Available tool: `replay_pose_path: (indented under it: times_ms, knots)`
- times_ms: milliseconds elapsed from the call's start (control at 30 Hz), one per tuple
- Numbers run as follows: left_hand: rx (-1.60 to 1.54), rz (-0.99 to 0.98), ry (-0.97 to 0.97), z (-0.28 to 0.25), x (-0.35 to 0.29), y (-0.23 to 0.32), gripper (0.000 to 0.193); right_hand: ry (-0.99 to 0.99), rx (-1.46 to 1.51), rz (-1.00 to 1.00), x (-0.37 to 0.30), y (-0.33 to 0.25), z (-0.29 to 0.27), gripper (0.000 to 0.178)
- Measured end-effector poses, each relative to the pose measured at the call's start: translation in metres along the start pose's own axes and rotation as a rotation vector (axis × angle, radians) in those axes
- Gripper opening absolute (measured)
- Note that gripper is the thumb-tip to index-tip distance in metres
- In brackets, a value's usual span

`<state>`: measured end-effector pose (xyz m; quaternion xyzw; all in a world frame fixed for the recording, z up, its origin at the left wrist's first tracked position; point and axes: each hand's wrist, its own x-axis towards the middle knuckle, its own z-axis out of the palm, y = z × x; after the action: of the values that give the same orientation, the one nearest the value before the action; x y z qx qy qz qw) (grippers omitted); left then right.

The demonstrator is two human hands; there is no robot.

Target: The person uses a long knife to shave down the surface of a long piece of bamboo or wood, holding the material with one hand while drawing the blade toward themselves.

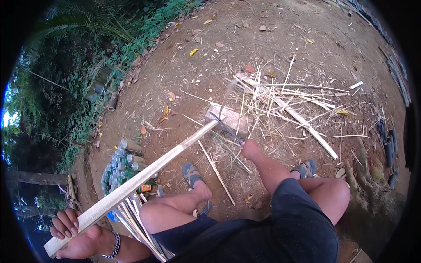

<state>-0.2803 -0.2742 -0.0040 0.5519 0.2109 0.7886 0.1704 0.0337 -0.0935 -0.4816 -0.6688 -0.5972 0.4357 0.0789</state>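
Observation:
My left hand (72, 236) is closed around the near end of a long, pale split-bamboo slat (131, 184), at the lower left. The slat slants away from me to the upper right, and its far end lies at the near side of a low wooden block (233, 117) on the ground. In my right hand (251, 150) is a knife (228, 129) with a long dark blade. The blade points up and left, crossing the slat's far tip. My right fingers are mostly hidden by the back of the hand.
Beyond the block, thin bamboo strips and shavings (263, 109) lie heaped on the dirt. Stacked bottles (117, 168) stand left of my legs, with a bundle of long strips (139, 221) nearer. Dark tubes (389, 151) and a tree root (372, 188) are at the right.

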Motion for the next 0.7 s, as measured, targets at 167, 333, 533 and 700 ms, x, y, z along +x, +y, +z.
replay_pose_path:
  times_ms: [167, 333, 533, 700]
  knots:
    - [0.009, -0.027, -0.042, -0.022, 0.012, 0.001, 0.072, -0.031, 0.097, -0.162, -0.056, -0.086, -0.003, 0.026]
    - [0.0, -0.069, -0.024, -0.02, 0.023, -0.004, 0.075, 0.004, 0.18, -0.041, -0.011, -0.055, 0.005, 0.028]
    - [0.004, -0.063, 0.003, -0.034, 0.026, -0.01, 0.073, -0.251, 0.56, 0.136, 0.051, 0.011, 0.023, 0.014]
    - [-0.036, 0.014, 0.095, -0.024, 0.013, -0.014, 0.066, -0.073, 0.621, 0.055, 0.005, -0.029, 0.046, 0.014]
